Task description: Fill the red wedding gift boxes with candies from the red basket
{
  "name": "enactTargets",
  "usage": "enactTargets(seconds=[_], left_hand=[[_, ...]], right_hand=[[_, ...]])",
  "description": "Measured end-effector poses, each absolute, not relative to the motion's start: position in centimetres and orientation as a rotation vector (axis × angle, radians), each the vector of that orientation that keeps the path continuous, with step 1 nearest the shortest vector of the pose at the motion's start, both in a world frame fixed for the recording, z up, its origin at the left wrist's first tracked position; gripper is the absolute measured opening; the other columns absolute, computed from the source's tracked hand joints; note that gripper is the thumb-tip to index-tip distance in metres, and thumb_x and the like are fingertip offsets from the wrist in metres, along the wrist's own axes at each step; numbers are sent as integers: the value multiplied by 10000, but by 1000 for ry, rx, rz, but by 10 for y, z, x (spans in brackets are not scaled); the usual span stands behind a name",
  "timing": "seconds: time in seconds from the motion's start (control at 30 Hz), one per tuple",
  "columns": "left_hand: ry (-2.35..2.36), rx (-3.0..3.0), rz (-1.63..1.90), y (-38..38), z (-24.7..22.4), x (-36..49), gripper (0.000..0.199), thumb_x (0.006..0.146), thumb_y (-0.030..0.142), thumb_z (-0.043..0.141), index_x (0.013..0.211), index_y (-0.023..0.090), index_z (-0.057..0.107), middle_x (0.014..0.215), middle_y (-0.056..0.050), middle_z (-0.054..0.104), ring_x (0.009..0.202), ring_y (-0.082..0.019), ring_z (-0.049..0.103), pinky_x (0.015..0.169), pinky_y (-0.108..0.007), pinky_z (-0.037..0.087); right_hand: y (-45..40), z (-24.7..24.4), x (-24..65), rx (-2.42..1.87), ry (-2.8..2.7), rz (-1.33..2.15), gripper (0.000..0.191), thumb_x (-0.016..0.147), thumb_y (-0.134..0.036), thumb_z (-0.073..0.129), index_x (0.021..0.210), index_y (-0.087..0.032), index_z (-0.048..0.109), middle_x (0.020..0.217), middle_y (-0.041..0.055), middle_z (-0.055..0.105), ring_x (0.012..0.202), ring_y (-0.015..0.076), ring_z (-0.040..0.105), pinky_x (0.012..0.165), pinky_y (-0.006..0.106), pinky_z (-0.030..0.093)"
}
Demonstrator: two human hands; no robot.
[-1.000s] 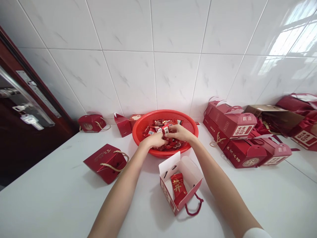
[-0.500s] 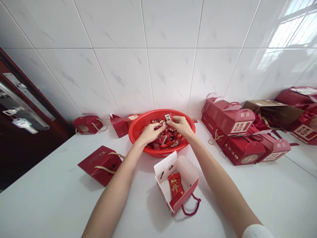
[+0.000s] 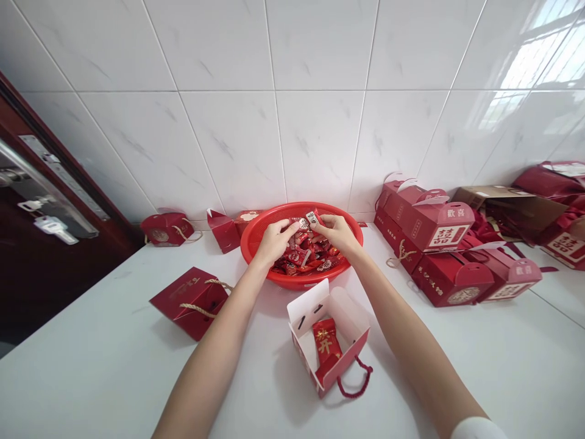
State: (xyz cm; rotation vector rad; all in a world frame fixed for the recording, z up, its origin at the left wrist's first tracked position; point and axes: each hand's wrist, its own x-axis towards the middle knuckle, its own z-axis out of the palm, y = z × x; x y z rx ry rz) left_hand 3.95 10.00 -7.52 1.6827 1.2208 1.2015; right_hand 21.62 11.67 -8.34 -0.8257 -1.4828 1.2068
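Both my hands are over a red plastic basket (image 3: 251, 244) holding many small red-wrapped candies (image 3: 299, 256). My left hand (image 3: 275, 241) pinches a wrapped candy (image 3: 303, 225) with white and dark lettering. Between the thumb and fingers of my right hand (image 3: 340, 235) is another wrapped candy (image 3: 313, 217) with a pale label, close beside the first. In front of the basket, between my forearms, stands an opened gift box (image 3: 350, 305) with white inside walls and a dark red cord handle. A red packet (image 3: 326, 341) with gold characters lies in it.
A red box with rope handles (image 3: 189, 302) sits left of my left forearm. Stacked red gift boxes (image 3: 439, 225) stand to the right, with a cardboard carton (image 3: 503, 198) behind. Smaller red boxes (image 3: 167, 228) line the tiled wall. At far left is a door with keys (image 3: 55, 227).
The left hand has lifted a candy slightly, and its label now shows more clearly. The right hand keeps its candy, tilted a little differently. The whole view has shifted slightly.
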Motion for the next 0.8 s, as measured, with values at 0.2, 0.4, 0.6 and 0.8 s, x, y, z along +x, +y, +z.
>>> enactTargets(seconds=[0.2,0.4,0.6,0.8], left_hand=[[1251,1658,1295,101,-76,41,278,811,468,573,771,193,574,744,13,624,681,-147,562,615,-241,435],[1256,1436,1441,108,-78,39,287,832,460,578,829,191,679,978,-45,736,1073,-252,632,928,-317,489],[1086,1297,1384,107,-77,38,285,784,358,624,978,174,723,1012,-70,755,1057,-260,668,896,-349,529],[1150,1270,1232,101,-73,39,694,530,63,492,1207,180,597,971,-42,748,880,-190,696,626,-224,478]], right_hand=[[117,-85,215,-801,-1512,1171,231,747,-354,716,833,-148,659,822,37,692,756,187,682,684,316,600],[119,-86,215,-817,-1474,1143,246,743,-378,705,846,-164,644,881,43,706,795,201,693,687,319,601],[118,-86,215,-803,-1454,1102,238,739,-374,673,864,-173,650,876,40,699,782,210,682,673,335,594],[122,-86,214,-805,-1385,897,298,765,-418,623,934,-176,662,938,48,714,838,213,674,738,336,575]])
